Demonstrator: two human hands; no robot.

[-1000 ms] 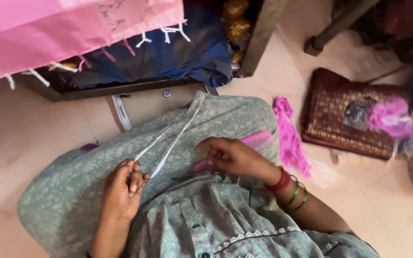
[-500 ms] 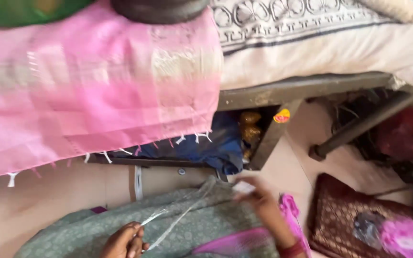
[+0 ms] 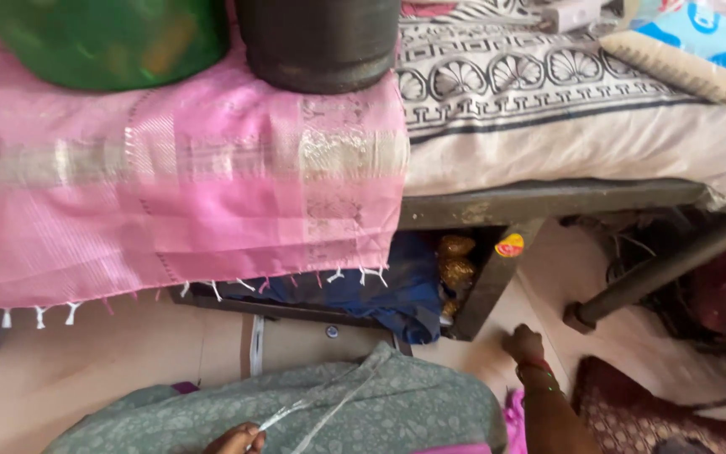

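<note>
At bottom edge, left hand (image 3: pixel 237 439) pinches white thread (image 3: pixel 317 403), taut over grey-green fabric (image 3: pixel 397 412); right hand (image 3: pixel 524 345) reaches out rightward of it, fingers curled, empty.

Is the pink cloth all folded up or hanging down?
Hanging down. The pink cloth is spread over the bed edge, its white tassels dangling free above the floor.

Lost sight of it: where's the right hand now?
Head view, lower right: the right hand is stretched out over the floor beside the dark bed leg, just past the grey-green cloth.
</note>
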